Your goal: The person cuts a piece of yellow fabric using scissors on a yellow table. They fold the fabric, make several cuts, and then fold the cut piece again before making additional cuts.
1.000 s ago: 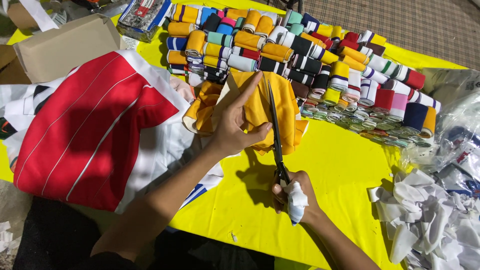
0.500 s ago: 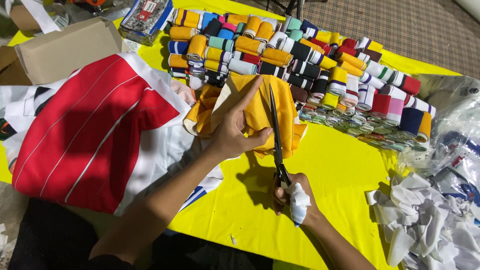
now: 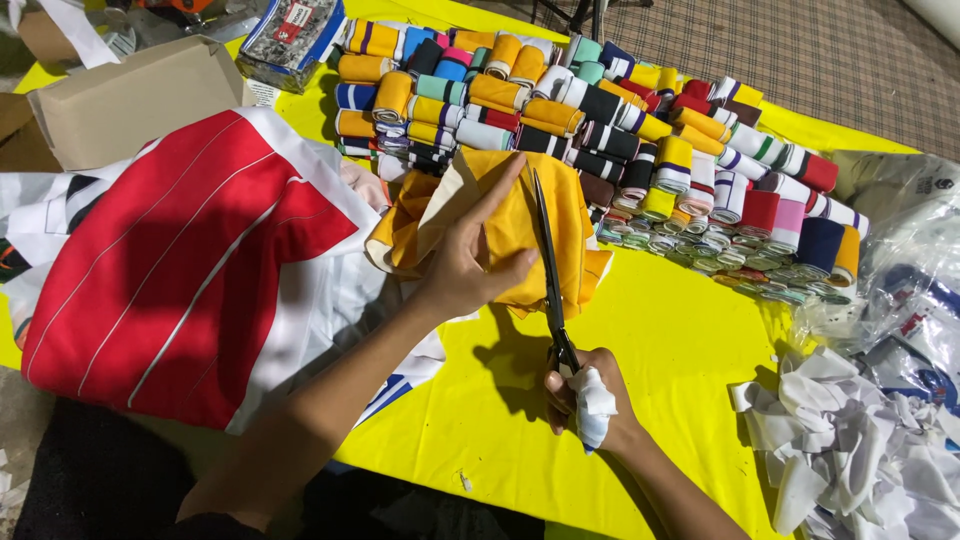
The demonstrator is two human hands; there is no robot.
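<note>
Soft, limp mustard-yellow fabric lies folded on the yellow bench; left hand presses it flat with fingers spread, right hand grips long scissors, blades laid along its edge

We cannot see the scissors' handles, buried in the right hand, whose thumb is wrapped in white cloth. The left hand covers part of the yellow cloth, and the red cloth hides the desk beneath. The white scraps and the box run off the frame's edges.
</note>
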